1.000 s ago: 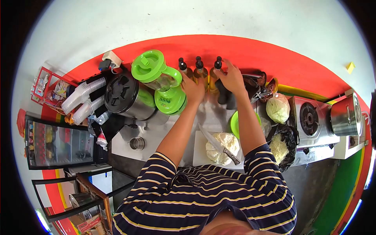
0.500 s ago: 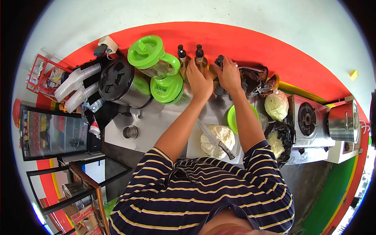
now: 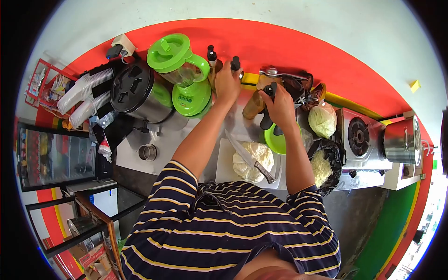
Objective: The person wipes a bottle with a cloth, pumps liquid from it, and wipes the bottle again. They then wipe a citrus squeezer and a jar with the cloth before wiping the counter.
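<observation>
At the back of the counter, my left hand (image 3: 227,85) is closed around a black-capped bottle (image 3: 235,63). A second black-topped bottle (image 3: 212,57) stands just left of it. My right hand (image 3: 283,106) grips the black top of an amber bottle (image 3: 253,106), which leans with its base toward the left. Nearer me, a pale cabbage (image 3: 253,162) rests on a white cutting board (image 3: 224,161). A knife (image 3: 247,155) lies across it, its handle toward my right arm. A green plate (image 3: 276,142) is partly hidden behind my right forearm, with a black object over its rim.
Left stand a green blender (image 3: 190,95), a black-lidded steel container (image 3: 133,91) and a small metal cup (image 3: 147,152). Right are a wrapped cabbage (image 3: 322,120), a black bag (image 3: 335,161) of shreds, a stove (image 3: 361,140) and a steel pot (image 3: 400,140). Stacked plastic cups (image 3: 86,91) lie far left.
My hands have moved apart. The right one has come right and toward me with the amber bottle, while the left is around the bottle beside it. The whole view has shifted slightly.
</observation>
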`<state>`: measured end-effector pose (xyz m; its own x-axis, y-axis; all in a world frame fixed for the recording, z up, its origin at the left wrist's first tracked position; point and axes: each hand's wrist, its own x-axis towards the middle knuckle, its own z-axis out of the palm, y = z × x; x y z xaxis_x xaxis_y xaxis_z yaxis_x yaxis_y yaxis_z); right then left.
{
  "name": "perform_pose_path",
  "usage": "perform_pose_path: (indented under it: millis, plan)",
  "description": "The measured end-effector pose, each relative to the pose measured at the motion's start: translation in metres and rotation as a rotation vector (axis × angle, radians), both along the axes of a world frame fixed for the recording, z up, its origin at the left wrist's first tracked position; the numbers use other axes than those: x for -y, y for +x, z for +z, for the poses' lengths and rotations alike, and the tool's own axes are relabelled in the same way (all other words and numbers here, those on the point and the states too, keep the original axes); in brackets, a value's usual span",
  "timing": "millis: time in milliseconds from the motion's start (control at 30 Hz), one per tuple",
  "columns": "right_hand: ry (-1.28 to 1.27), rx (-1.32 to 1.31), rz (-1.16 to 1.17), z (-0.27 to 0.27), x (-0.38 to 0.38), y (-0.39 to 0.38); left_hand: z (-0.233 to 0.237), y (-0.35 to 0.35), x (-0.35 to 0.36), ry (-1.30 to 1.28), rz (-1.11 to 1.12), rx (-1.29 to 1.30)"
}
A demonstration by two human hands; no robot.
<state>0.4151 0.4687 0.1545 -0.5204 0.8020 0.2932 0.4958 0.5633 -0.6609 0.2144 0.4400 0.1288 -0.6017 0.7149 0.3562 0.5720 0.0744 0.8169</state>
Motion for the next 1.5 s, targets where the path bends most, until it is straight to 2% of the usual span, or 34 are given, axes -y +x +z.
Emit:
perform_pose_path:
  millis: [133,267,433,533,667,767,800,900,1033,1100,1167,1200,1267,1300,1367,1500]
  plan:
    - [-0.003,-0.001,-0.036,0.004,0.008,0.015,-0.01,0.007,0.027,0.016,-0.042,-0.126]
    - [-0.072,-0.022,-0.057,0.013,0.015,0.022,-0.009,0.013,0.052,0.015,-0.15,-0.05]
    - [-0.033,-0.061,-0.056,0.004,0.022,0.016,-0.007,0.024,0.073,-0.062,-0.257,0.063]
    - [-0.076,-0.067,-0.085,0.003,0.023,0.014,-0.009,0.029,0.083,-0.094,-0.233,-0.077]
    - [-0.124,-0.133,-0.109,-0.003,0.022,0.012,-0.002,0.026,0.087,-0.052,-0.244,-0.059]
    - [-0.221,-0.135,-0.145,0.005,0.034,0.014,-0.004,0.008,0.089,-0.133,-0.289,-0.008]
    - [-0.221,-0.143,-0.133,-0.001,0.037,0.017,-0.005,0.001,0.091,-0.048,-0.314,-0.061]
    - [-0.105,-0.091,-0.153,-0.012,0.042,0.029,0.018,-0.019,0.094,0.075,-0.289,-0.227]
    - [-0.24,0.025,-0.143,0.013,0.058,0.041,0.099,-0.033,0.079,0.118,-0.191,-0.497]
    - [-0.308,0.065,-0.113,0.031,0.065,0.042,0.116,-0.049,0.057,0.099,-0.155,-0.592]
    - [-0.313,0.061,-0.067,0.039,0.069,0.04,0.123,-0.072,0.03,-0.071,-0.165,-0.806]
    - [-0.324,0.056,-0.033,0.042,0.07,0.04,0.124,-0.078,0.019,-0.064,-0.149,-0.801]
    - [-0.28,0.04,-0.022,0.031,0.068,0.042,0.129,-0.088,0.0,-0.543,-0.141,-0.862]
    - [-0.299,0.0,-0.008,0.028,0.068,0.042,0.133,-0.089,-0.006,-0.527,-0.117,-0.852]
    - [-0.3,0.002,0.043,0.027,0.067,0.046,0.139,-0.085,-0.015,-0.917,-0.199,-0.822]
    - [-0.356,-0.031,0.093,0.03,0.07,0.046,0.134,-0.081,-0.022,-0.92,-0.211,-0.864]
